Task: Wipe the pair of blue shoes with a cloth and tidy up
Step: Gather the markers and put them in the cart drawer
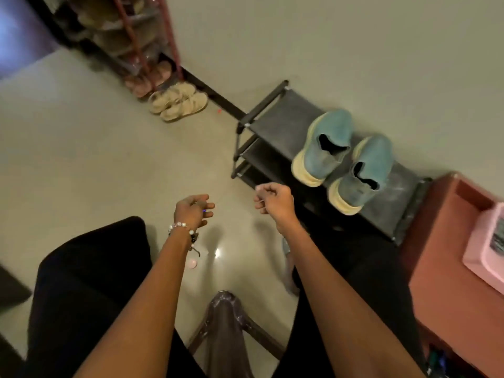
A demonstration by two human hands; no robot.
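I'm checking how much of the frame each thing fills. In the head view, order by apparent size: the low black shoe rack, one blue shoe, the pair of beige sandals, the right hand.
1. Low black shoe rack
2. Blue shoe and pair of beige sandals: look alike, and the sandals lie farther away, so unranked.
3. Right hand

You are in a home, in what looks like an entryway or hall corner used for footwear. A low black shoe rack stands against a plain pale wall, with a pair of blue shoes on its top shelf. Farther along the same wall, a taller red-framed rack holds more footwear, and beige sandals lie beside it on the glossy tiled floor. A reddish wooden cabinet sits at your right.
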